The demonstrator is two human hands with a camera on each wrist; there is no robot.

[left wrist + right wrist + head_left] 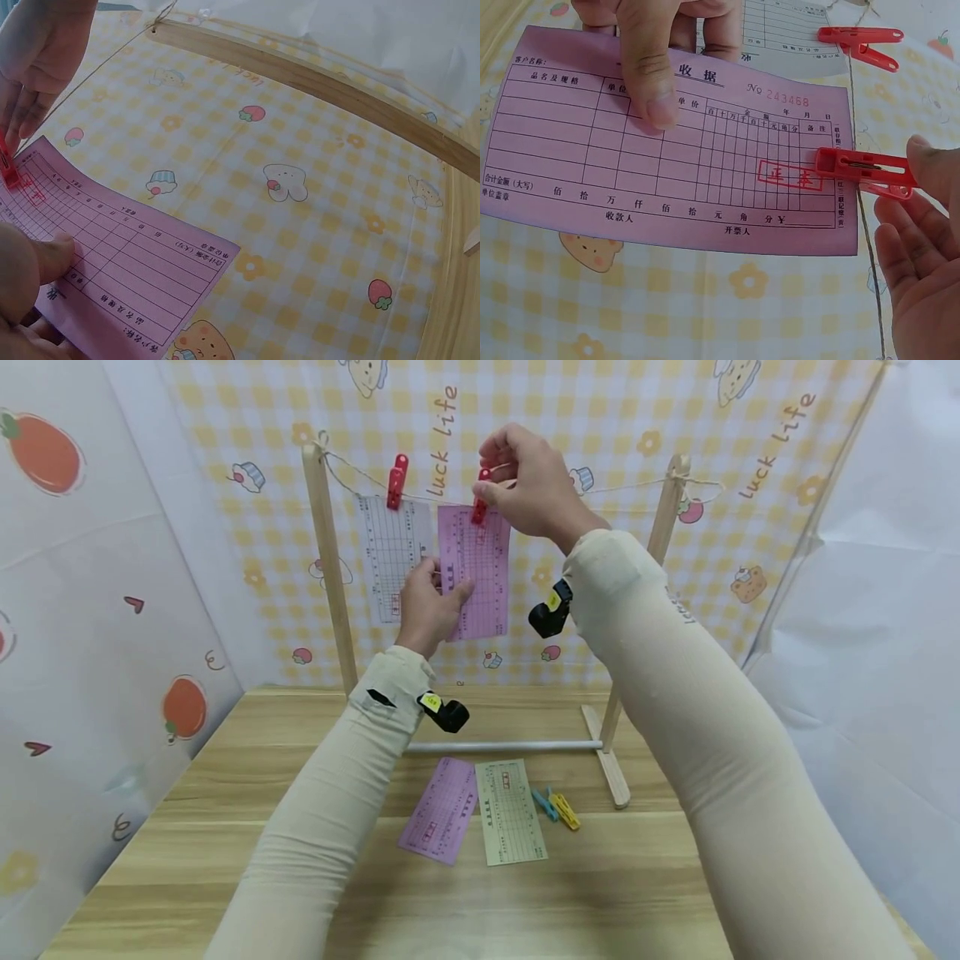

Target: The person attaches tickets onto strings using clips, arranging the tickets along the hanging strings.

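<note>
A pink receipt slip [480,568] hangs at the string [592,491], with a red clothespin [480,508] over its top edge. My left hand [431,606] pinches this slip lower down, thumb in front and fingers behind, as the right wrist view shows. At the clothespin's handles, my right hand [528,481] holds it between thumb and fingers. To the left, a white receipt slip [390,560] hangs from another red clothespin [397,482], partly behind my left hand. In the left wrist view the held clothespin [7,169] shows at the left edge.
A wooden post [330,560] at left and another post [663,518] at right carry the string. A white bar [510,746] joins them low down. On the table [600,893] lie a pink slip [441,810], a green slip [512,818], a blue clothespin [545,805] and a yellow clothespin [564,810].
</note>
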